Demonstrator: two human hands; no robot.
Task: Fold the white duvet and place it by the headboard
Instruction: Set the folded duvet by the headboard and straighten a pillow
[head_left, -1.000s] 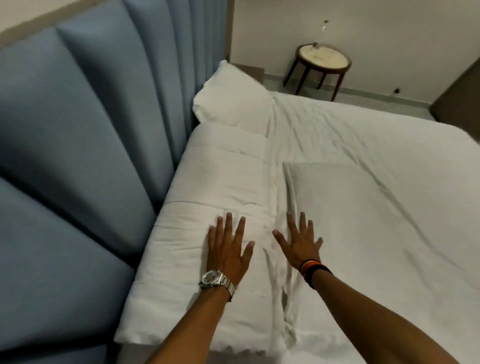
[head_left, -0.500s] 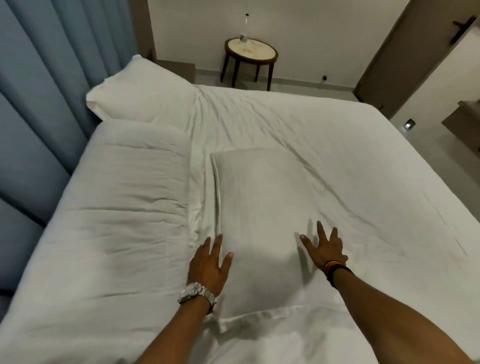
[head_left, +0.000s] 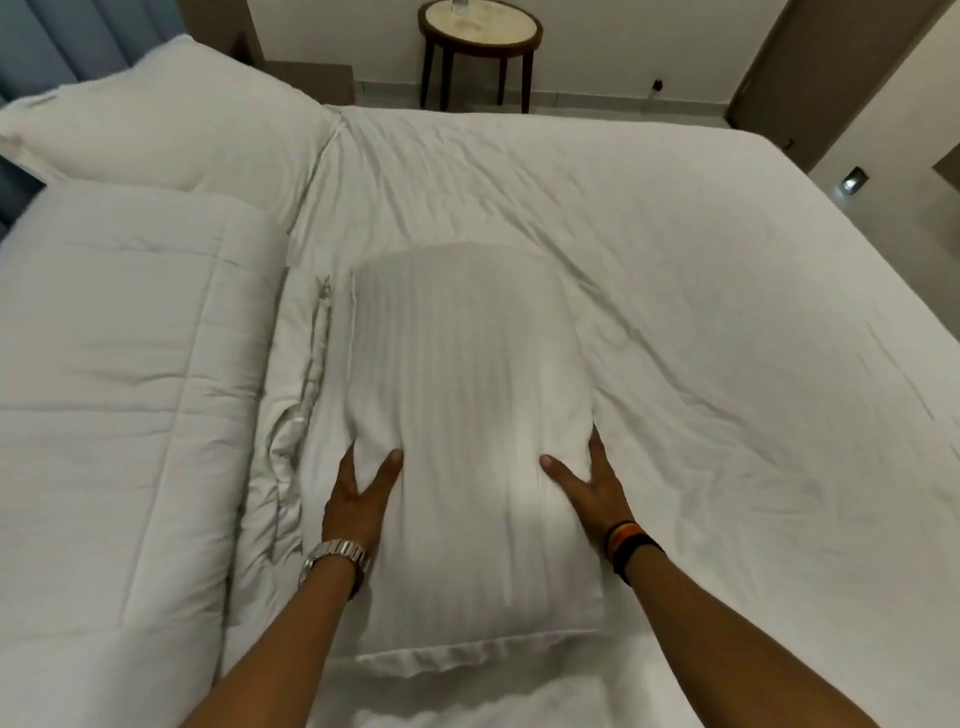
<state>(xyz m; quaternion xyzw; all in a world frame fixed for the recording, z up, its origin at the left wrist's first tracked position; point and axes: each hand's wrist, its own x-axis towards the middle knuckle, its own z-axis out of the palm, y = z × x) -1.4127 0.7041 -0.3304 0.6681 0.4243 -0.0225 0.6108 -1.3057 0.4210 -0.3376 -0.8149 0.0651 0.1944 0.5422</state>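
The folded white duvet (head_left: 130, 374) lies along the left side of the bed, against the blue headboard (head_left: 52, 36). A white striped pillow (head_left: 467, 415) lies in front of me on the sheet. My left hand (head_left: 358, 499), with a metal watch at the wrist, grips the pillow's left side, thumb on top. My right hand (head_left: 592, 488), with dark bands at the wrist, grips its right side the same way. The fingers of both hands are hidden under the pillow's edges.
A second white pillow (head_left: 171, 135) rests at the far left by the headboard. The wrinkled white sheet (head_left: 675, 270) covers the bed. A round side table (head_left: 480, 31) stands beyond the bed by the wall. A brown door (head_left: 769, 62) is at the upper right.
My hands left the duvet, moved right onto the striped pillow, and now grip both its sides. The view swung right, away from the headboard.
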